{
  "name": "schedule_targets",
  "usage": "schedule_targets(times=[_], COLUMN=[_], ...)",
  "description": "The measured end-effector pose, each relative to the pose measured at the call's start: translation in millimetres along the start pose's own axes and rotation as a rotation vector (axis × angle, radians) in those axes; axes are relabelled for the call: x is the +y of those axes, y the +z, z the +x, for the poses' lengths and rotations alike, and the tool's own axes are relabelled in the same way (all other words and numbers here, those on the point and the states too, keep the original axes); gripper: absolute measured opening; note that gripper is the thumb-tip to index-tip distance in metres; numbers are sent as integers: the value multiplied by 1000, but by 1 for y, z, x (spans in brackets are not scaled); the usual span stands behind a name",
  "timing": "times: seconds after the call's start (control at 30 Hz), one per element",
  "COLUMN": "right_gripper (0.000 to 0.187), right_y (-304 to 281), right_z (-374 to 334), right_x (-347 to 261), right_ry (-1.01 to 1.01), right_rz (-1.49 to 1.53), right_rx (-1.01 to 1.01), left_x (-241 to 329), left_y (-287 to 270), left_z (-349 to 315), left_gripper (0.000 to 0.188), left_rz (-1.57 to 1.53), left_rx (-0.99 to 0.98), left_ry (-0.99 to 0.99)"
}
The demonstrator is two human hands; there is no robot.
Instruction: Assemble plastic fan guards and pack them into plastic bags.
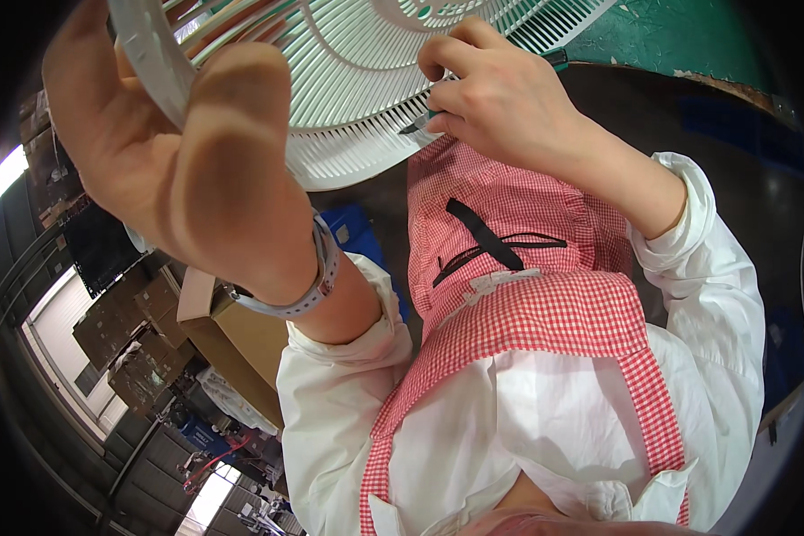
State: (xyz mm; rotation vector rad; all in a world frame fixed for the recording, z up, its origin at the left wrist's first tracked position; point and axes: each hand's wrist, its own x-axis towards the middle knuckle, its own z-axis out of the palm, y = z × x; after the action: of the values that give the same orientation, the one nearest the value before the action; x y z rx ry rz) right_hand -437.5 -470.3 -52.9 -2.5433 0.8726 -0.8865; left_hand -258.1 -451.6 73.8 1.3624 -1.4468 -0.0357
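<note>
A white round plastic fan grille with many thin slats spans the top of the view. Large and close to the camera, my left hand is closed around its rim on the left; a watch is on that wrist. My right hand is closed on a small knife with a dark green handle. The blade points left over the grille's outer band, near the edge facing me. Whether it touches the slats I cannot tell. The handle's end shows behind the hand, on the right.
A green worktop with a worn edge lies at the upper right. Below the grille hangs my red checked apron. On the left are an open cardboard box, stacked cartons and a blue bin.
</note>
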Motion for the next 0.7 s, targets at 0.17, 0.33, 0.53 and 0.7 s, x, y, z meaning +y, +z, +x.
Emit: schedule_targets(times=[0.17, 0.33, 0.53, 0.7], right_gripper=[15, 15, 20, 20], right_y=[-3, -5, 3, -10], right_z=[4, 9, 1, 6], right_x=[5, 11, 21, 7], right_ry=[-51, -102, 37, -23], right_rz=[24, 43, 202, 113], right_rx=[24, 17, -84, -165], left_x=[8, -27, -17, -21], left_y=[3, -25, -11, -17], left_z=[2, 15, 2, 13], left_gripper=[61, 59, 57, 56], left_rz=[93, -33, -20, -1], left_rx=[-63, -134, -64, -6], left_ry=[24, 19, -11, -41])
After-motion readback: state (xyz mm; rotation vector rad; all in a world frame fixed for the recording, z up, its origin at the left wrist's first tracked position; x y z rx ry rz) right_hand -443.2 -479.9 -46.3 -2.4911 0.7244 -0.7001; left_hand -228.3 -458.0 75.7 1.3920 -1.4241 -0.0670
